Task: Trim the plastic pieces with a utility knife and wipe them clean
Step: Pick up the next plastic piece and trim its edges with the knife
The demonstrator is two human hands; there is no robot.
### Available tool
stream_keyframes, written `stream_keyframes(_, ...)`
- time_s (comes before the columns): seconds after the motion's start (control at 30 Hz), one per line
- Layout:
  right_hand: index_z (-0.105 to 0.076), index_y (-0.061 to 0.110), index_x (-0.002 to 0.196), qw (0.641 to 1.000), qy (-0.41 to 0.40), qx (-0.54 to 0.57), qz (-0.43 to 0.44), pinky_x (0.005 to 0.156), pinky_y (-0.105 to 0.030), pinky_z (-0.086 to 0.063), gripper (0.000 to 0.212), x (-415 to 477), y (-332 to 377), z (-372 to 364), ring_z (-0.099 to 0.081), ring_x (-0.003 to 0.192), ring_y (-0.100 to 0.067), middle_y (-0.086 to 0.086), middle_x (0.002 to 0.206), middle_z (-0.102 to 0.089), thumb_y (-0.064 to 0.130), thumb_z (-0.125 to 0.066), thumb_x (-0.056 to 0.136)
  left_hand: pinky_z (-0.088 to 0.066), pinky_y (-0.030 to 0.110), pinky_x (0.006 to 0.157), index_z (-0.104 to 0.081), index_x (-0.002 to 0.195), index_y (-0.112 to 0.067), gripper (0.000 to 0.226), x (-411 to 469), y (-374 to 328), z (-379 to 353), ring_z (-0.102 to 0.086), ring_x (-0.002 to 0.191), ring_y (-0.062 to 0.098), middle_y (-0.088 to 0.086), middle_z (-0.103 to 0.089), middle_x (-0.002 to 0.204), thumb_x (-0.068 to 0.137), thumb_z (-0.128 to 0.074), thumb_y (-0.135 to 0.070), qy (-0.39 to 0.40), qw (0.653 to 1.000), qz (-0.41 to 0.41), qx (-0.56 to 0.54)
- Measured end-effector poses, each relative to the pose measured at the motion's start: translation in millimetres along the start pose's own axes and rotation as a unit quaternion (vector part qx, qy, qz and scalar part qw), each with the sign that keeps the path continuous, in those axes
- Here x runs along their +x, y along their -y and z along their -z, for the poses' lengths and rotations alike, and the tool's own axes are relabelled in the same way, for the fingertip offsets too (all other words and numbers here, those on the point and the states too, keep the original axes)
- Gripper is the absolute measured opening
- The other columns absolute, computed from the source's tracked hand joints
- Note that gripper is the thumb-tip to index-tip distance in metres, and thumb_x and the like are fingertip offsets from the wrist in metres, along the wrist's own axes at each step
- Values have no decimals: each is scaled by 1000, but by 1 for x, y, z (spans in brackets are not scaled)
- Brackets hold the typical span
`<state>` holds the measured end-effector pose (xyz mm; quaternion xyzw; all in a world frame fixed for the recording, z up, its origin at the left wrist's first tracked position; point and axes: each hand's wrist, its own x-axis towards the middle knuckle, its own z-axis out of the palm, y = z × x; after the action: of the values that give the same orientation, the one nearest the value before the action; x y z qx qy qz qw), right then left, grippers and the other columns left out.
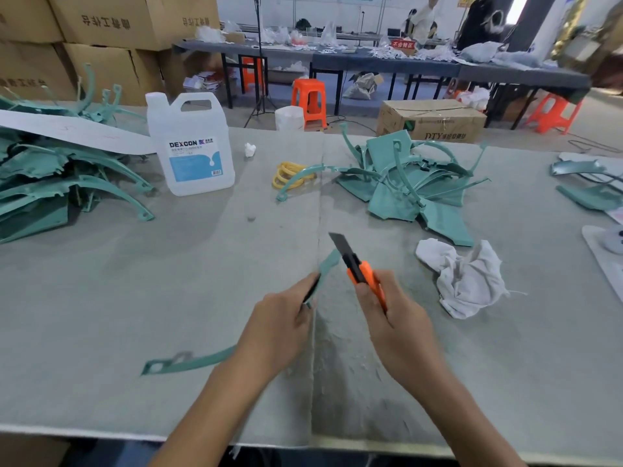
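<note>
Dial centred on the two hands, 12 o'clock pointing away from the person.

**Grip.**
- The left hand (279,328) has its fingers curled round a curved teal plastic strip (328,264). One end rises toward 12 o'clock. The other trails out past the wrist to 8 o'clock, low over the grey felt table (135,281) or resting on it.
- The right hand (394,328) is wrapped round the orange utility knife (365,278). The blade is extended and points to 11 o'clock, just beside the strip's upper end. I cannot tell whether steel touches plastic.

**Surroundings.**
- A crumpled white rag (465,281) lies at 2 o'clock, apart from both hands.
- The DEXCON jug (192,143) stands at 11 o'clock.
- Yellow rings (291,175) lie at 12 o'clock.
- There is a heap of teal pieces (50,183) at 10 o'clock and a second heap (414,183) at 1 o'clock.
- A few more pieces (586,183) sit at the table's far edge at 3 o'clock.

**Progress (judgement).**
- The step in hand is trimming this one strip, and its wipe is not yet done, since the rag lies free.
- Nothing in view marks which heap is finished stock and which is waiting, so no count of done against left is possible.
- Both heaps are large, so the job looks to be mid-run rather than near its end.
- For this piece, what remains is to finish the edge, set the knife down, wipe the strip and place it with the finished parts.
</note>
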<state>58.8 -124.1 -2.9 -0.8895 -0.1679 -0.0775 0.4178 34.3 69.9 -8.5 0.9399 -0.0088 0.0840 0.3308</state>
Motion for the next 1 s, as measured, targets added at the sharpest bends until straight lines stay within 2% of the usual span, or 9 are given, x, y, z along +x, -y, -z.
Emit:
stream_keyframes(0.1,-45,38,104,995,17,-96,27,49,-30,-31,32,-11,-8,-1,-52,60,-9,10,64,-50,64,-29,98,-48,34,80,-43,149,-34,47,2,1,-3,-66,96,29,5,-73,104,103,-47,-26,-3,1000,1,-9)
stream_keyframes(0.23,-48,35,108,985,24,-164,39,49,-32,-35,41,-13,-8,-3,-49,54,-9,12,61,-46,66,-23,96,-39,16,62,-51,140,-35,39,1,1,-2,-58,68,13,-13,-58,67,102,-49,-25,-20,999,0,-40)
stream_keyframes(0.3,-50,32,112,982,-27,-182,40,49,-34,-42,41,-4,-7,2,-51,54,-14,11,64,-50,62,-26,99,-41,15,63,-51,141,-39,42,1,5,-2,-59,69,11,-13,-62,73,102,-50,-24,-13,999,0,-40)
stream_keyframes(0.4,-49,28,113,979,-80,-181,-41,56,-39,-46,39,19,-15,22,-56,62,-24,6,70,-55,59,-28,100,-43,10,69,-48,145,-41,49,-6,8,-4,-64,81,8,-11,-71,95,101,-52,-19,2,999,7,-49)
stream_keyframes(0.5,-51,36,104,993,-5,-111,-43,56,-42,-50,30,25,-19,30,-59,58,-18,2,67,-61,61,-35,98,-42,14,77,-48,145,-42,46,-8,8,-6,-66,100,14,-11,-72,115,102,-51,-24,11,999,7,-45)
stream_keyframes(0.6,-51,40,97,995,75,-55,-41,60,-45,-54,28,15,-14,23,-59,57,-17,-1,70,-65,64,-38,97,-39,16,76,-50,143,-41,42,-6,10,-8,-65,101,14,-12,-72,114,103,-50,-29,1,999,8,-42)
stream_keyframes(0.7,-53,36,100,996,74,-23,-40,59,-45,-53,31,11,-14,20,-57,56,-18,-1,73,-64,64,-40,98,-38,16,73,-51,142,-41,41,-7,10,-10,-64,95,15,-13,-72,105,103,-50,-29,-1,999,8,-46)
stream_keyframes(0.87,-55,36,99,996,83,-30,-25,55,-46,-52,42,12,-16,19,-56,55,-17,-2,73,-64,73,-36,92,-38,4,67,-51,143,-41,42,-5,9,-9,-58,75,1,-21,-63,82,103,-49,-28,-3,998,17,-59)
stream_keyframes(1.0,-57,36,96,996,55,2,-63,59,-47,-56,32,27,-27,18,-56,51,-10,2,68,-65,66,-44,96,-46,12,81,-52,142,-42,43,-8,10,-3,-65,95,7,-16,-72,106,103,-52,-25,-3,997,1,-73)
